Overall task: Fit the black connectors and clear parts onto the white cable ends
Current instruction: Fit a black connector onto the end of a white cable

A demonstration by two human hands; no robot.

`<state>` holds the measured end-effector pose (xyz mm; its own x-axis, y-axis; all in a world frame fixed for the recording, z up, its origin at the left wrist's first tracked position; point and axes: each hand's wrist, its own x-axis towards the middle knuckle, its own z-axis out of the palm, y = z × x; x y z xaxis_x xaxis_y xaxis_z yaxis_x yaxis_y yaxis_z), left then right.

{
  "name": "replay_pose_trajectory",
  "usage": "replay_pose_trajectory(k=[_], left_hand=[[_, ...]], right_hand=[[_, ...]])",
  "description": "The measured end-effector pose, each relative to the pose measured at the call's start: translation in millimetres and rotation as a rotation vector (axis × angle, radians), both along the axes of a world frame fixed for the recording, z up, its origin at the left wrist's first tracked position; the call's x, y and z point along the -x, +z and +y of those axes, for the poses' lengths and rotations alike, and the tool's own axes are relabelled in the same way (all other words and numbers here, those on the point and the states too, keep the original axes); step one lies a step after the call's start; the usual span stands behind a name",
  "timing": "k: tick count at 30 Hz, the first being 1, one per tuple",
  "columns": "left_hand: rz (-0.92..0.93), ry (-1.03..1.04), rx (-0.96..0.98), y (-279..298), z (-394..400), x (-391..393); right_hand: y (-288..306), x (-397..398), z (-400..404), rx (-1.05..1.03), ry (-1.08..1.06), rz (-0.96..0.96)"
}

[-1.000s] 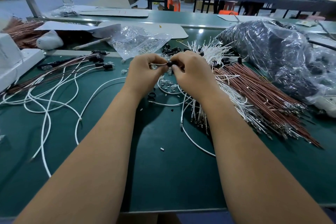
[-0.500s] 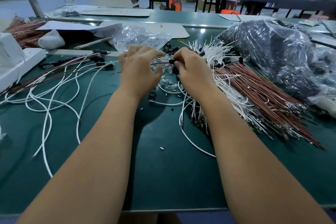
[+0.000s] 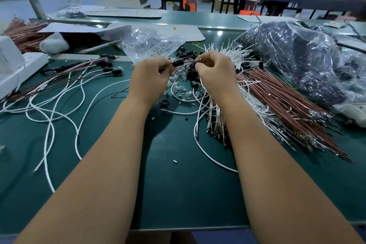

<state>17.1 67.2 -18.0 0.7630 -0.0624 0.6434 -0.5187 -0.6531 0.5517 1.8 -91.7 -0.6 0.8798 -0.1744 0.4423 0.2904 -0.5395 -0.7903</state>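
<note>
Left hand (image 3: 150, 77) pinches black connector (image 3: 177, 63) on thin cable; right hand (image 3: 214, 71) grips the cable's other side. Both above green counter (image 3: 178, 184).

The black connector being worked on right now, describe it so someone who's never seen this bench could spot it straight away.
Start at the green table and follow both forearms to the left hand and right hand. Between them, the black connector sits threaded on a thin cable, raised above the loose black pile on the table.

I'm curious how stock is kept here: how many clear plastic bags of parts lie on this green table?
2: a small clear bag just beyond the hands, and a big bag of dark parts at the right. Others may lie out of view.
</note>
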Motion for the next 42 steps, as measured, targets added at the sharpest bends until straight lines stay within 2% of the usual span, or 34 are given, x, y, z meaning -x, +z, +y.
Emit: replay_pose_trajectory(k=[6, 13, 18, 25, 34, 42], left_hand=[[0.012, -0.002, -0.017, -2, 0, 0], [0.048, -0.069, 0.056, -3, -3, -1], [0.082, -0.11, 0.06, -2, -7, -1], [0.224, -0.205, 0.172, -3, -12, 3], [0.236, -0.261, 0.313, -1, -15, 4], [0.225, -0.173, 0.285, -4, -14, 1]], right_hand=[[0, -2, -1, -0.055, -0.016, -0.008], [-1, -5, -4, -0.103, -0.067, -0.058], [-2, -4, 0, -0.061, 0.001, -0.065], [-5, -6, 1, -0.066, 0.044, -0.056], [-4, -5, 2, -0.073, -0.018, -0.095], [-5, 0, 6, -0.036, 0.011, -0.127]])
